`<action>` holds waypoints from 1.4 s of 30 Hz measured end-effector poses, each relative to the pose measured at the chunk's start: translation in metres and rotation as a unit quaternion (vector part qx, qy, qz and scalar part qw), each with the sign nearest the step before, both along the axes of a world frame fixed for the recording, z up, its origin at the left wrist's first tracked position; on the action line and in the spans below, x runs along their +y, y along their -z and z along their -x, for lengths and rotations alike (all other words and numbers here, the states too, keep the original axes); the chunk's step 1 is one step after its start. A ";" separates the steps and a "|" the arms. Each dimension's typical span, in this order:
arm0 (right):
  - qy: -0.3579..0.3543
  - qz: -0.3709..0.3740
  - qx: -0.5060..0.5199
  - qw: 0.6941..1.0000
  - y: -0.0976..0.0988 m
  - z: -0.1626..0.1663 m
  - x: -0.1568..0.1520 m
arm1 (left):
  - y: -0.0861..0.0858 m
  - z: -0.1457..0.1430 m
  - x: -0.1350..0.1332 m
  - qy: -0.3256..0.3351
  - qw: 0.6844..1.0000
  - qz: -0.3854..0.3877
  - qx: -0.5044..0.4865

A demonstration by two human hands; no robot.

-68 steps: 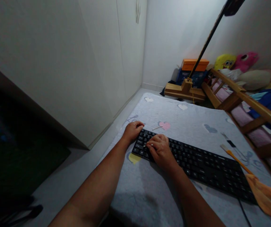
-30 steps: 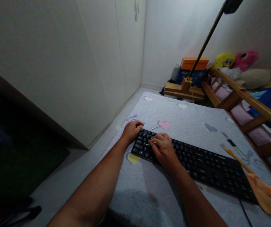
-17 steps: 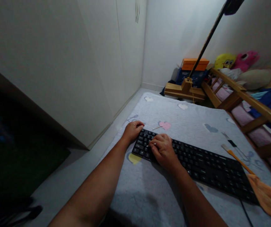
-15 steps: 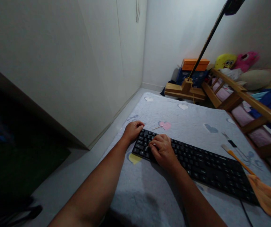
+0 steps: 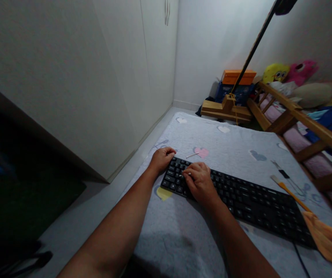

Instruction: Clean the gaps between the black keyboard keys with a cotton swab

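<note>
Pinching a swab (image 5: 189, 173), mostly hidden, in the tightly curled right hand (image 5: 200, 179), over the left part of the keyboard (image 5: 249, 200), covering keys. With the left hand (image 5: 162, 159), half curled at its far left corner; cannot tell whether gripping. Cut off at the bottom: the cable (image 5: 301, 259). Beyond, wide patterned cloth (image 5: 229, 150).

Matt plastic keyboard (image 5: 249, 202), matt cloth cover (image 5: 229, 150)
</note>
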State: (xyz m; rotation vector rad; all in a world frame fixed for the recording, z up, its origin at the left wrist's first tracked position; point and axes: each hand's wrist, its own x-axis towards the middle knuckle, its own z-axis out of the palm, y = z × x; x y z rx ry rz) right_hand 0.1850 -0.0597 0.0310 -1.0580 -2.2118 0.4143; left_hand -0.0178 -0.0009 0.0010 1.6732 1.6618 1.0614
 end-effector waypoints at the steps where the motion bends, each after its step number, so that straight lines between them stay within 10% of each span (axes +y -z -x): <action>1: 0.002 -0.003 0.000 1.000 0.000 0.000 0.000 | 0.000 0.000 0.000 0.000 1.000 -0.001 -0.001; 42: -0.019 -0.004 -0.018 1.000 -0.001 0.002 -0.003 | 0.006 0.001 0.002 0.005 1.000 -0.005 -0.008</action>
